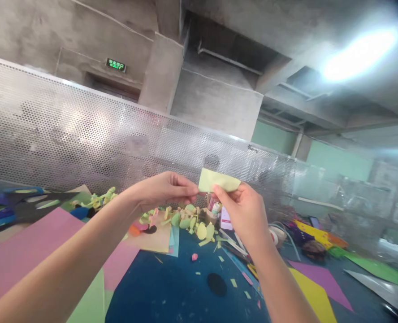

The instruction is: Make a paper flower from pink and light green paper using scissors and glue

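A small light green piece of paper (215, 180), perhaps folded, is held up above the table in front of a perforated metal screen. My right hand (246, 206) pinches its lower right part between thumb and fingers. The fingertips of my left hand (177, 188) are pressed together at the paper's lower left corner; exactly how much they grip is hard to see. Below the hands lies a heap of light green paper leaves (188, 220). A pink paper bud (194, 257) and a black paper circle (217, 284) rest on the dark blue tabletop (158, 291).
Pink paper sheets (27, 251) cover the left side. Scissors (234, 244) and a phone (226, 219) lie near my right wrist. Yellow paper (313, 291) and purple paper (323, 280) are to the right. The perforated metal screen (67, 130) stands along the table's back.
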Motion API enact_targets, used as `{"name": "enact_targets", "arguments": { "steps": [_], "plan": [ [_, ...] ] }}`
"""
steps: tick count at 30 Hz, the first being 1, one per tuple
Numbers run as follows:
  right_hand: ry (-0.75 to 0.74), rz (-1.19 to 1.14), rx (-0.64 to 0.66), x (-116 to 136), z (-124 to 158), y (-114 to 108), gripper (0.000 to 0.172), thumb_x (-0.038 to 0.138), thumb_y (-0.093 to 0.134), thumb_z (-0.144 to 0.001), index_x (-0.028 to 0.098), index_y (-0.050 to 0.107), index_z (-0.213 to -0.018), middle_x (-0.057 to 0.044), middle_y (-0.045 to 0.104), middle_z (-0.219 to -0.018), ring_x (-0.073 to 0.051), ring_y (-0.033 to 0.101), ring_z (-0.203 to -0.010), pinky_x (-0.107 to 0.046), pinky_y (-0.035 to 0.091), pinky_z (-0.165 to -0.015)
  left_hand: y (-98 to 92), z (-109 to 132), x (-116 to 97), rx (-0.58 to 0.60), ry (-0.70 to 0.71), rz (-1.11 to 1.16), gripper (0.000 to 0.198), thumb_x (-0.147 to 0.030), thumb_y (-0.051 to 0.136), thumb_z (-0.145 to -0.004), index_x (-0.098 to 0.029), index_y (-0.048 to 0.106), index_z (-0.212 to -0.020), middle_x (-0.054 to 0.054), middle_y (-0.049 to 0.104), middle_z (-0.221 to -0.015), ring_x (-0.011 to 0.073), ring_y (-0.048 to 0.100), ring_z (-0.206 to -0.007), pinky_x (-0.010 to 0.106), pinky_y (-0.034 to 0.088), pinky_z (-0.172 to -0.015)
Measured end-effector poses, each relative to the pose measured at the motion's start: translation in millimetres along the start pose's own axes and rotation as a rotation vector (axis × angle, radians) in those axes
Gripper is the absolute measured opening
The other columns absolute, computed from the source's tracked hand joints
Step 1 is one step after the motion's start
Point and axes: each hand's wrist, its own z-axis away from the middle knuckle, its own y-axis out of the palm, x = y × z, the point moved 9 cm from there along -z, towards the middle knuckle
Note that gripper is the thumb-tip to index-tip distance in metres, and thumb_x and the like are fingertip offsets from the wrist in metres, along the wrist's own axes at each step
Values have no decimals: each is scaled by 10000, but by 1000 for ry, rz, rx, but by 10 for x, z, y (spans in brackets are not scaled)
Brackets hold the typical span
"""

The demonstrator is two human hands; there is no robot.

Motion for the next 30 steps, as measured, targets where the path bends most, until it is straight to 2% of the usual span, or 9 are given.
{"name": "enact_targets", "arguments": {
  "steps": [4,10,14,17,20,23,26,30],
  "plan": [
    [14,-55,6,-44,-7,29,257,362,633,-750,169,637,-919,-73,723,-813,-201,684,-745,-321,538,-699,-18,0,-42,-48,45,-133,190,-348,614,-758,-179,675,-696,-22,598,-706,88,515,-672,201,387,-632],
    [94,-216,15,-175,-34,76,304,364,667,-720,170,625,-950,-73,723,-838,-195,680,-750,-316,537,-709,-44,28,-157,-194,129,-508,234,-366,539,-782,-182,676,-739,-34,501,-584,87,405,-529,222,298,-502],
    [134,-359,-21,-238,-50,77,363,332,702,-697,198,560,-1004,-52,727,-857,-178,686,-730,-307,548,-700,-14,63,-326,-329,241,-708,208,-315,534,-777,-178,678,-713,-19,567,-625,101,468,-572,226,325,-526],
    [115,-382,-44,-247,-60,56,334,329,708,-696,196,566,-967,-47,726,-840,-173,684,-714,-302,551,-689,31,90,-450,-397,347,-793,187,-281,542,-773,-179,690,-723,-4,619,-682,113,520,-628,234,362,-586],
    [80,-397,-59,-232,-68,25,327,326,702,-705,198,566,-974,-43,723,-832,-176,682,-710,-311,552,-691,-1,98,-445,-415,325,-735,198,-336,566,-765,-185,694,-753,-5,635,-707,117,536,-638,227,370,-578],
    [47,-384,-55,-195,-72,7,322,327,696,-713,203,558,-976,-48,721,-835,-190,683,-718,-325,552,-688,-37,77,-314,-323,189,-607,282,-439,557,-763,-198,689,-828,-12,637,-695,114,527,-597,219,359,-530],
    [21,-345,-45,-141,-71,6,311,328,687,-724,207,547,-974,-53,721,-850,-191,684,-727,-326,549,-696,-48,67,-221,-229,111,-469,342,-468,493,-800,-179,674,-768,9,650,-719,127,558,-647,226,389,-574],
    [6,-288,-39,-91,-63,10,315,334,678,-730,203,542,-982,-60,721,-845,-201,684,-738,-331,550,-693,-77,49,-127,-192,31,-300,350,-450,472,-818,-169,658,-720,30,661,-746,124,567,-663,229,414,-607]
  ]
}}
